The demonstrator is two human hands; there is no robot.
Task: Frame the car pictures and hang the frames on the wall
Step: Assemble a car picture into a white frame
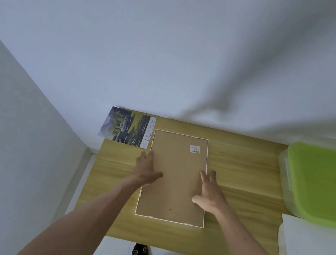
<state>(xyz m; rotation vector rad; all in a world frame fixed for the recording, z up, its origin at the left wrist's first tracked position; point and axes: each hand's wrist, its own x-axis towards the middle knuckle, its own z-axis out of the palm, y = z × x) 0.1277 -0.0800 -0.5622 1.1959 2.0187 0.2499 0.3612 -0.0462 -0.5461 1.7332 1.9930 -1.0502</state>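
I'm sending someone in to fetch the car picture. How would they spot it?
Go to the wooden table against the wall. At its far left corner, beside the face-down frame, lies the car picture: the only printed sheet there, showing cars in green hills.

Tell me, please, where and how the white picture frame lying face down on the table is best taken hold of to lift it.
Grip the frame by its two long white edges, one from each side, near the middle where the left hand and right hand already rest. It lies flat, back up, and is tall and narrow, so probably a two-sided hold keeps it level; the backing board gives no purchase.
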